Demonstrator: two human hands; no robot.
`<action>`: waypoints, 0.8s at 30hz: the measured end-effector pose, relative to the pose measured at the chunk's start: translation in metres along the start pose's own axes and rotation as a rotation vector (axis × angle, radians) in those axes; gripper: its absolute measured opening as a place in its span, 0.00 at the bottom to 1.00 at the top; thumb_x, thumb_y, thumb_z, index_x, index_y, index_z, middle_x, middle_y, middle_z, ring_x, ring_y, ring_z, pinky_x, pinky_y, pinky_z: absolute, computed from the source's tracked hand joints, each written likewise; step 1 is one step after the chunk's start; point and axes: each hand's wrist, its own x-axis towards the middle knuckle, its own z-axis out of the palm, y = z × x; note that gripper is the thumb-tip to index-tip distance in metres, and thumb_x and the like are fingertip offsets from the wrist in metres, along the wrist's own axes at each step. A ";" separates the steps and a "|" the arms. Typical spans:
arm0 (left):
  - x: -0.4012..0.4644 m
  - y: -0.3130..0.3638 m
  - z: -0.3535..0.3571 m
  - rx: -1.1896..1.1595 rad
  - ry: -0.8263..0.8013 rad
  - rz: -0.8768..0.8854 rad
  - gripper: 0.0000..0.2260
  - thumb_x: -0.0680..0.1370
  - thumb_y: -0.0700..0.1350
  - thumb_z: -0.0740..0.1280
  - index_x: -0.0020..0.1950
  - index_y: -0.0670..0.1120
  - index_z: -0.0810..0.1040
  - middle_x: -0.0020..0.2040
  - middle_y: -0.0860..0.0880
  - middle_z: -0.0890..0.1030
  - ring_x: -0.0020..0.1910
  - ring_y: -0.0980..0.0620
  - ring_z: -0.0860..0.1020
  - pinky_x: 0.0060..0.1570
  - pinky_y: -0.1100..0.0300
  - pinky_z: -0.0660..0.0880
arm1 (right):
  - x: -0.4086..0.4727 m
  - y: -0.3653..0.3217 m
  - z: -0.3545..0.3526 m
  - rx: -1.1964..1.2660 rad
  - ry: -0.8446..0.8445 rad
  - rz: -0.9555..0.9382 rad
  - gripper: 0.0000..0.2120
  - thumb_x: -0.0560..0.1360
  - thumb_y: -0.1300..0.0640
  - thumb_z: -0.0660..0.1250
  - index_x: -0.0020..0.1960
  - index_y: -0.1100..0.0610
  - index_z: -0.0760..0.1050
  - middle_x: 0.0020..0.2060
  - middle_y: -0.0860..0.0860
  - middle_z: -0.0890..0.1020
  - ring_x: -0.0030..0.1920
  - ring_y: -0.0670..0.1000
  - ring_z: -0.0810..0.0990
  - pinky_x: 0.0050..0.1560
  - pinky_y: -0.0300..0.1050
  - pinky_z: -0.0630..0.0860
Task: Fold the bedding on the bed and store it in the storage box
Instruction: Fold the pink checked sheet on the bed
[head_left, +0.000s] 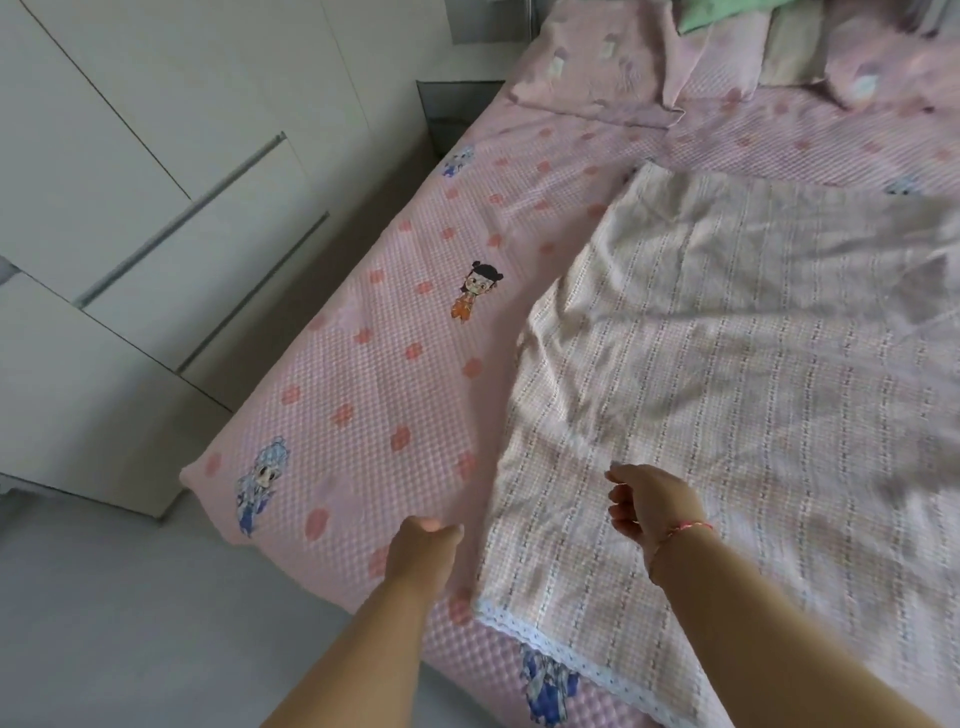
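Reaching over the foot edge of the pink bed, left hand and right hand loosely curled, gripping nothing; striped blanket spread flat, unfolded; storage box unseen, folding barely begun.

My bed sheet was pink, waffle-checked, dotted with coral flowers and cartoon figures. The blanket was pale plaid with a white lace hem. My wrist wore a red string bracelet. The wardrobe was white.

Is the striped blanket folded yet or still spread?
Spread: the striped blanket lies flat and wrinkled over the bed, its lace hem hanging off the near edge.
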 end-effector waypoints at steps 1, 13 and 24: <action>0.009 -0.005 0.004 0.004 -0.016 -0.037 0.19 0.78 0.46 0.68 0.66 0.40 0.74 0.59 0.42 0.78 0.56 0.45 0.76 0.59 0.50 0.76 | 0.005 0.002 0.001 -0.011 0.012 0.005 0.08 0.76 0.62 0.65 0.39 0.61 0.74 0.30 0.55 0.73 0.28 0.51 0.69 0.32 0.42 0.69; 0.088 -0.013 0.075 -0.181 -0.353 -0.252 0.21 0.76 0.46 0.70 0.65 0.37 0.73 0.53 0.42 0.80 0.50 0.46 0.77 0.48 0.56 0.72 | 0.057 0.054 0.029 -0.125 0.211 0.026 0.08 0.77 0.63 0.65 0.39 0.63 0.75 0.29 0.55 0.74 0.28 0.51 0.70 0.31 0.43 0.70; 0.096 -0.004 0.021 0.195 -0.261 0.319 0.07 0.77 0.49 0.66 0.46 0.46 0.78 0.40 0.51 0.82 0.38 0.52 0.80 0.39 0.56 0.77 | 0.051 0.071 0.103 -0.466 0.196 -0.037 0.09 0.75 0.52 0.66 0.40 0.56 0.75 0.33 0.49 0.81 0.37 0.51 0.78 0.46 0.49 0.76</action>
